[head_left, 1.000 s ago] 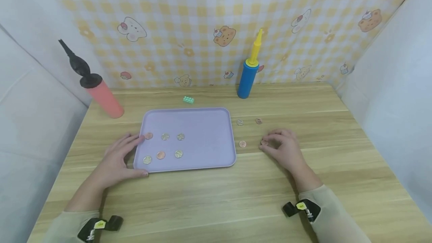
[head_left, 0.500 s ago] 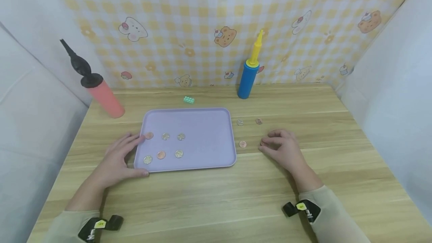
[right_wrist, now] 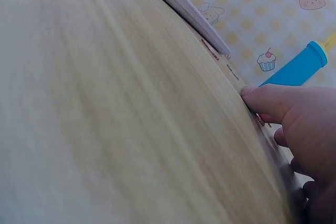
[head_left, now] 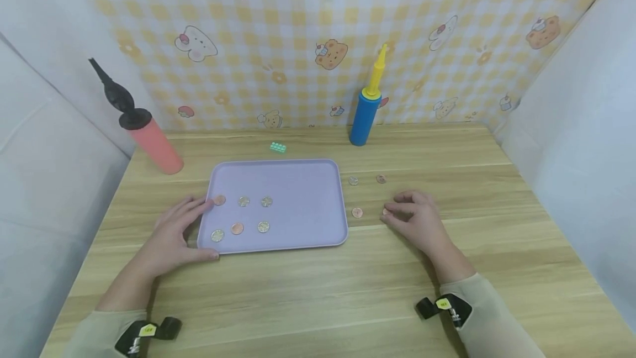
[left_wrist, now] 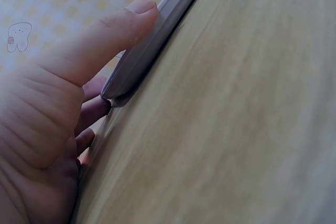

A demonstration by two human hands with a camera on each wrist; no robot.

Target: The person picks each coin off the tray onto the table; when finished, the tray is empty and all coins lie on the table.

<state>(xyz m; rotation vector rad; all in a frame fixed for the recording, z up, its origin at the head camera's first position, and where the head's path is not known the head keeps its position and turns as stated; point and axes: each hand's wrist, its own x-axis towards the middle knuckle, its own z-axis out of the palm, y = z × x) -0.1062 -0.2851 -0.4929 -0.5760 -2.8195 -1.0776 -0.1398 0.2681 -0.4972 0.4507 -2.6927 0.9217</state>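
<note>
My left hand (head_left: 171,233) grips the near left corner of a lilac tray (head_left: 303,192), its thumb along the front wall and its fingers at the left rim. In the left wrist view the thumb lies against the tray's side (left_wrist: 157,40). On the tray lie several copper and pale gold coins in two rows, one copper coin (head_left: 220,200) close to my left fingertips. Right of the tray, my right hand (head_left: 416,220) pinches a copper coin (head_left: 385,212) at the tabletop, mostly hidden by finger and thumb. Another copper coin (head_left: 357,212) lies just left of it.
A silvery coin (head_left: 353,180) and a darker coin (head_left: 381,179) lie farther back on the wooden table (head_left: 318,303). Behind the tray sits a green toy brick (head_left: 278,147). A blue and yellow hand pump (head_left: 365,117) and a pink and black one (head_left: 156,145) stand at the back.
The coin at my right fingertips shows first, is nearly covered half a second ago, and now peeks out slightly farther left. My left hand and the tray hold still.
</note>
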